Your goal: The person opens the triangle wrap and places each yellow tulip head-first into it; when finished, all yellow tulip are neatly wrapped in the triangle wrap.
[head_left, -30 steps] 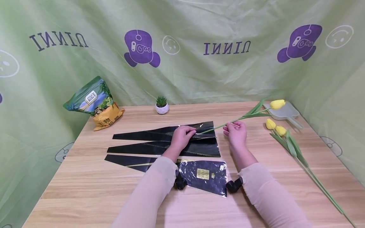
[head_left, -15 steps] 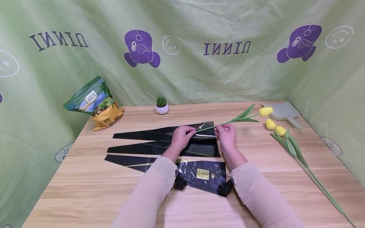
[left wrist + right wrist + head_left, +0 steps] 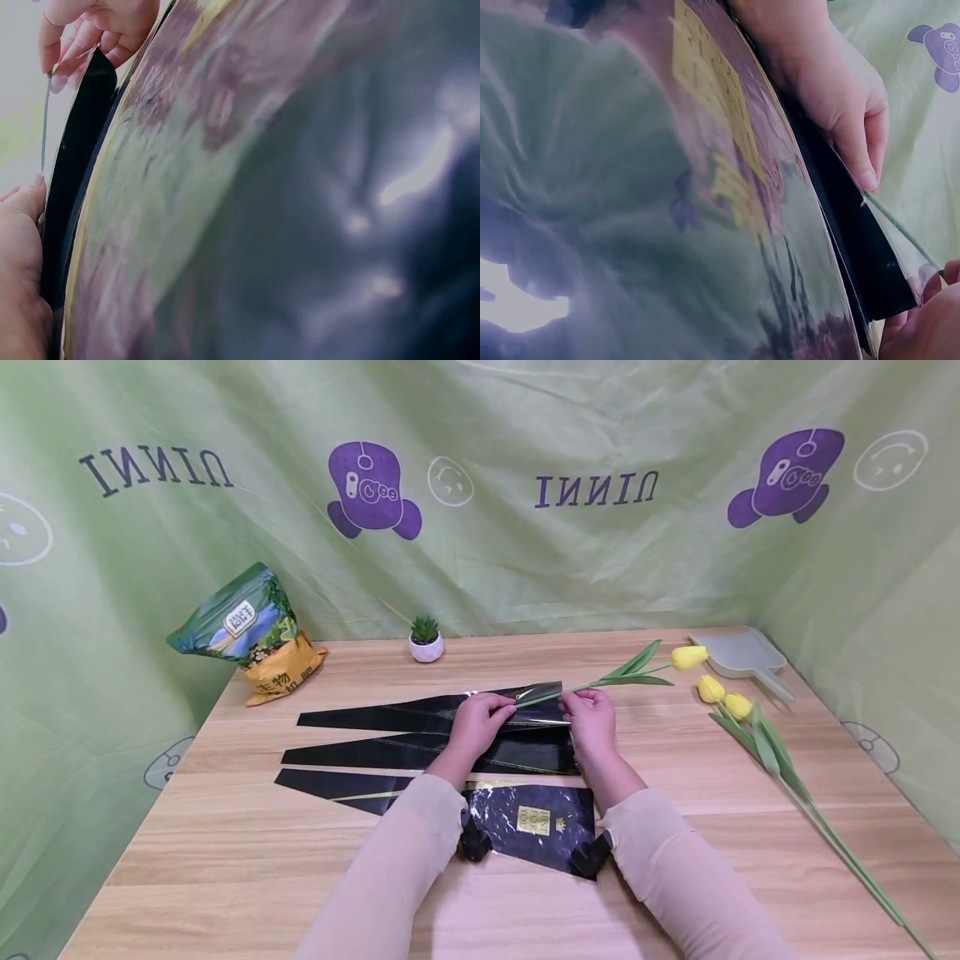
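Observation:
Across the back black flower sleeve (image 3: 375, 714) lies a yellow tulip (image 3: 687, 658), its green stem running left. My left hand (image 3: 476, 727) pinches the stem's lower part over the sleeve; the stem's end is hidden there. At the sleeve's wide right end, my right hand (image 3: 592, 727) pinches the stem too, fingertips right at the sleeve's edge. A length of bare stem (image 3: 904, 229) stretches between both sets of fingertips in the right wrist view. A second black sleeve (image 3: 352, 753) lies under my forearms' reach, and a front sleeve (image 3: 517, 852) carries a gold JUST FOR YOU label.
Two more yellow tulips (image 3: 780, 768) lie along the table's right side. Behind them is a pale dustpan-like scoop (image 3: 738, 652). A small potted succulent (image 3: 426, 639) stands at the back, and a green and orange bag (image 3: 255, 635) at the back left.
My right hand has moved left to the sleeve's edge, and the tulip has slid left, its bloom lower and nearer the sleeve. My left hand has stayed in place.

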Demonstrator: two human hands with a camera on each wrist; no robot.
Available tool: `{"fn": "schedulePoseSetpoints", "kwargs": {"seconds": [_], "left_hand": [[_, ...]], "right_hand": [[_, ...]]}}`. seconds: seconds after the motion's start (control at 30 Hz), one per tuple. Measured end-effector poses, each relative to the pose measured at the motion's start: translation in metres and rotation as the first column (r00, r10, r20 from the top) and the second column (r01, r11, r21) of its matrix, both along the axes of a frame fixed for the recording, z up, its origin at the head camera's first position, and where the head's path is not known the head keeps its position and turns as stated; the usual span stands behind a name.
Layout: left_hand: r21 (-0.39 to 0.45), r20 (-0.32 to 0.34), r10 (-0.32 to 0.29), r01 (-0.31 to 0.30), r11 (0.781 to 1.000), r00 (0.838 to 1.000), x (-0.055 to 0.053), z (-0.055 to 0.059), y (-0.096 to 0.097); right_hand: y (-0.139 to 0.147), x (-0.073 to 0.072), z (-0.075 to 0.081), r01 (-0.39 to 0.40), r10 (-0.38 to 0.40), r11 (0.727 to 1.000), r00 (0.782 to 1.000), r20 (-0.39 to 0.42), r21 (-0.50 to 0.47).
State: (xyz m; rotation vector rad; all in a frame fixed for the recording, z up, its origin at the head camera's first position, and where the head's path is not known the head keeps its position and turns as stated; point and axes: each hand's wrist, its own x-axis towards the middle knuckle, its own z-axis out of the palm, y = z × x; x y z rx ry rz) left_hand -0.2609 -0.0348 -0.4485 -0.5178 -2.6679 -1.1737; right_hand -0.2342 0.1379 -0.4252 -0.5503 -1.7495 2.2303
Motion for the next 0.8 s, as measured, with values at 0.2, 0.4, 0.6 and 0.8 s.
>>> {"fn": "schedulePoseSetpoints", "kwargs": {"seconds": [0.2, 0.4, 0.6, 0.8], "left_hand": [[-0.009, 0.005, -0.002, 0.002, 1.000, 1.000, 0.0007, -0.0003, 0.0003], [-0.022, -0.006, -0.001, 0.001, 1.000, 1.000, -0.0002, -0.0009, 0.0005], [-0.033, -0.004, 0.000, 0.000, 0.999, 1.000, -0.0016, -0.0019, 0.0009], [-0.051, 0.013, -0.001, 0.001, 0.999, 1.000, 0.0001, -0.0011, 0.0005]], "right_hand": [[0.0008, 0.0000, -0.0003, -0.011, 0.011, 1.000, 1.000, 0.016, 0.007], [0.0014, 0.0010, 0.0024, -0.041, 0.040, 0.999, 0.998, 0.044, 0.032], [0.0022, 0.0007, 0.0035, -0.087, 0.085, 0.995, 0.995, 0.056, 0.037], [0.0053, 0.0011, 0.0025, -0.152, 0.149, 0.988, 0.986, 0.079, 0.030]]}}
